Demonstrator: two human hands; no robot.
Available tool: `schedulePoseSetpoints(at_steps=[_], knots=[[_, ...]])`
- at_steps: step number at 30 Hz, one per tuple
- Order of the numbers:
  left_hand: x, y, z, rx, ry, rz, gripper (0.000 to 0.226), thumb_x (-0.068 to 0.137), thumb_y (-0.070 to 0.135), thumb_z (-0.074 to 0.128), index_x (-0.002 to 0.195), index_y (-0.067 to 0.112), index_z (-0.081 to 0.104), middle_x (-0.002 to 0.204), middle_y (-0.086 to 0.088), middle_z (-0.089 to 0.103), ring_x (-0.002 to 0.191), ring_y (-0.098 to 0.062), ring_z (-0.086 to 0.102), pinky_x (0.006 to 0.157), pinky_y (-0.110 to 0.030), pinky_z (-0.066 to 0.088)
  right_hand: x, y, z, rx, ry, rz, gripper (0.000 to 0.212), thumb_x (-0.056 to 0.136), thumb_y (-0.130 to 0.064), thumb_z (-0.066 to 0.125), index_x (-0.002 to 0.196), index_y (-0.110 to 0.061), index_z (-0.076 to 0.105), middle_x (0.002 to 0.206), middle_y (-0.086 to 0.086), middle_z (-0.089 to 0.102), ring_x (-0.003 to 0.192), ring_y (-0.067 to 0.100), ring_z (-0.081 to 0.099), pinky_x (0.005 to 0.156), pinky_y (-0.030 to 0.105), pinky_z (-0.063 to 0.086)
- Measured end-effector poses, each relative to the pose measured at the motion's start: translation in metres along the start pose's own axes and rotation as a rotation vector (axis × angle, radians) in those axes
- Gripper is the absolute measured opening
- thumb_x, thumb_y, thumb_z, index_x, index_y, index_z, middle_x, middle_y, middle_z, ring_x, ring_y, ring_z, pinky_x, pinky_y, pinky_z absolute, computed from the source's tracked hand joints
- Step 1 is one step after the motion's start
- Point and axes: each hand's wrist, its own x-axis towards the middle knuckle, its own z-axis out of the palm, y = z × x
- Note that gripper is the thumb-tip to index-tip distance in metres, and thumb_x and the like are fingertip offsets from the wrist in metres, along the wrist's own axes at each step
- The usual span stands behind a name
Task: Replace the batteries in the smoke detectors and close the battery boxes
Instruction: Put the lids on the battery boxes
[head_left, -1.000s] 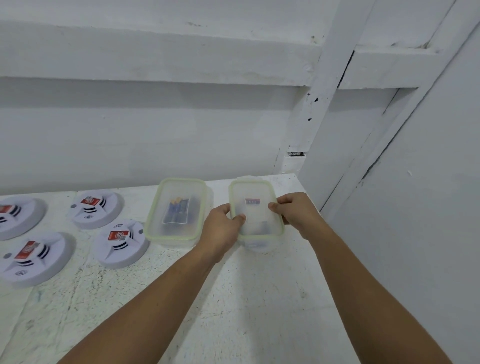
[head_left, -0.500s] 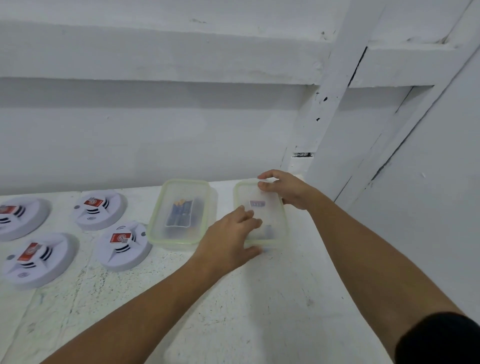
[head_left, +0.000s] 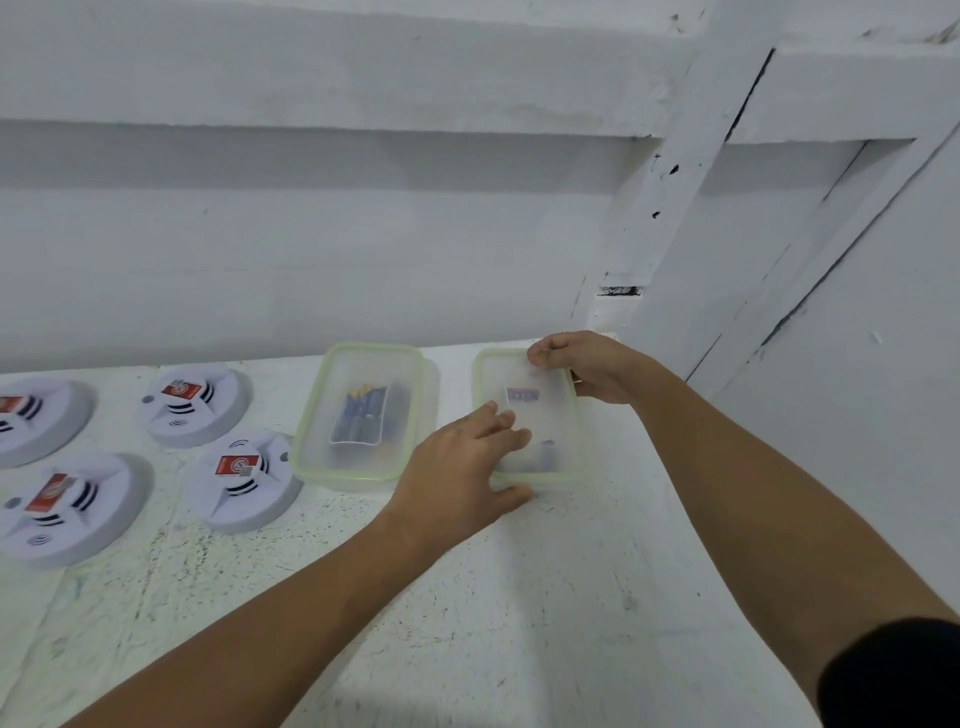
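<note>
Two clear plastic battery boxes with pale green lid rims stand side by side on the white table. The left box (head_left: 363, 415) holds several batteries, seen through its lid. My left hand (head_left: 462, 462) presses with straight fingers on the near left part of the right box (head_left: 550, 415), thumb against its front edge. My right hand (head_left: 587, 364) grips the far right corner of that box's lid, fingers curled over the rim. Several white round smoke detectors lie to the left, among them one (head_left: 244, 478) beside the left box, another (head_left: 195, 402) behind it and a third (head_left: 62, 506) at the near left.
The white table (head_left: 467, 597) ends at a white wall behind the boxes and a white post with slanted boards (head_left: 675, 218) at the right. One more detector (head_left: 31, 415) is cut off by the left frame edge.
A second ago both hands held the right box by its sides. Since then my left hand flattened onto its lid and my right hand moved to the far corner; little changed in the last half second.
</note>
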Motion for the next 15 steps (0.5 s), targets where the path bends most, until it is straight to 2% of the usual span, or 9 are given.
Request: schedulePoseSetpoints(at_steps=[5,10,13,15], knots=[[0.0,0.0,0.0,-0.016,0.015,-0.024,0.058,0.065,0.04,0.083,0.116,0.018,0.067,0.125,-0.004,0.063,0.124,-0.022,0.053,0.09,-0.041,0.053,-0.001,0.005,0.003,0.02,0.026,-0.024,0.01,0.091,-0.027,0.062,0.091,-0.017,0.064,0.089,-0.003,0.066,0.08,0.013,0.063,0.067,0.023,0.049],[0.003,0.008,-0.011,0.003,-0.104,-0.072,0.065,0.076,0.053,0.069,0.133,0.027,0.051,0.143,0.007,0.043,0.135,-0.01,0.034,0.104,-0.032,0.039,-0.006,0.011,0.014,0.026,0.152,-0.089,0.014,0.09,-0.032,0.063,0.094,-0.019,0.066,0.092,-0.004,0.066,0.083,0.015,0.062,0.066,0.023,0.048],[0.003,0.01,-0.012,0.025,-0.092,-0.066,0.063,0.077,0.054,0.068,0.131,0.026,0.054,0.139,0.006,0.046,0.131,-0.012,0.04,0.101,-0.031,0.04,-0.012,0.009,0.019,0.016,0.189,-0.106,0.018,0.091,-0.031,0.062,0.101,-0.016,0.064,0.089,-0.005,0.065,0.077,0.012,0.061,0.056,0.019,0.045],[0.001,0.009,-0.008,0.03,-0.048,-0.045,0.059,0.076,0.051,0.071,0.126,0.022,0.059,0.135,0.001,0.052,0.127,-0.017,0.046,0.097,-0.035,0.045,-0.014,0.009,0.02,0.033,0.196,-0.118,0.019,0.091,-0.03,0.062,0.102,-0.016,0.064,0.091,-0.003,0.065,0.078,0.013,0.061,0.057,0.02,0.045]])
